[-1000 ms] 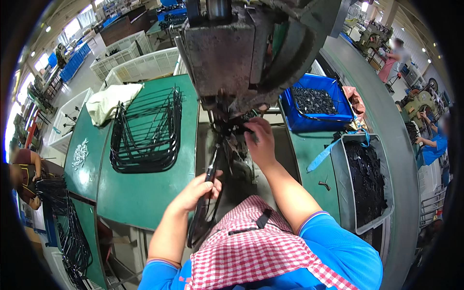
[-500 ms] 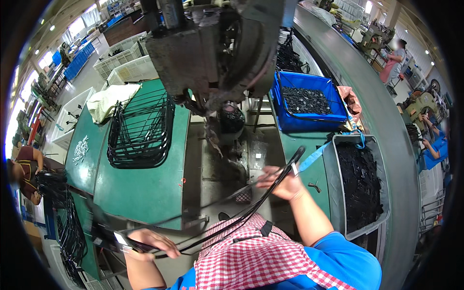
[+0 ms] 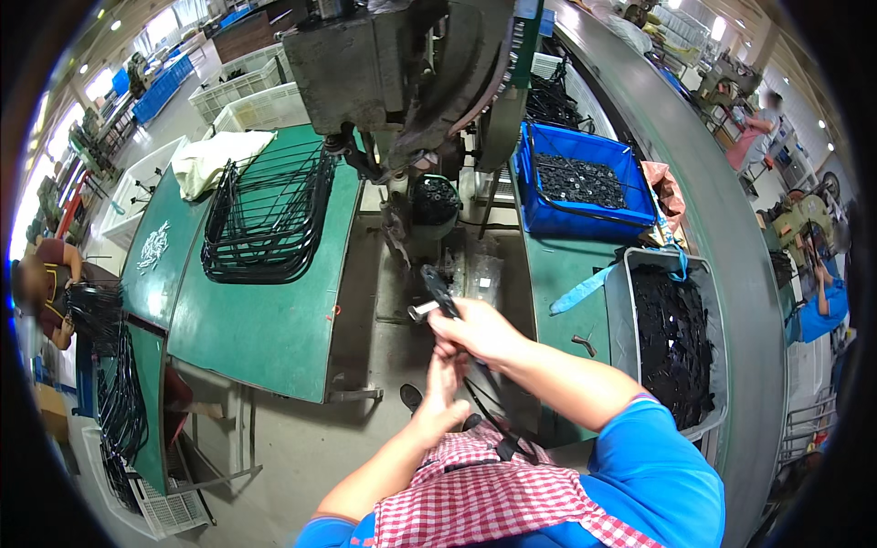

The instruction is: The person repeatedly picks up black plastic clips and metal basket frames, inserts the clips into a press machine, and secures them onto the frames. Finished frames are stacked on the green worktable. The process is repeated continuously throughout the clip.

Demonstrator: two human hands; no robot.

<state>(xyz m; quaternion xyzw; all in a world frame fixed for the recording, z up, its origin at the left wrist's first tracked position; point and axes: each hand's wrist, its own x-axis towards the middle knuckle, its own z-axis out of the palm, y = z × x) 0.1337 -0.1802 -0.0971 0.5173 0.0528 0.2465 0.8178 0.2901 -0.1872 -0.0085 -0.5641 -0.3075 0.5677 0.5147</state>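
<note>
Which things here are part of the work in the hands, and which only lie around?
In use: black wire part, right hand, left hand, press.
Lying about: cloth, wire stack, blue bin, grey bin.

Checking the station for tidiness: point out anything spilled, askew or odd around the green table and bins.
A small scatter of pale loose pieces lies on the green table outside any bin, and a cream cloth is crumpled at its far corner. The stacked black wire frames sit slightly fanned. Nothing looks damaged; both hands hold a black part.
</note>
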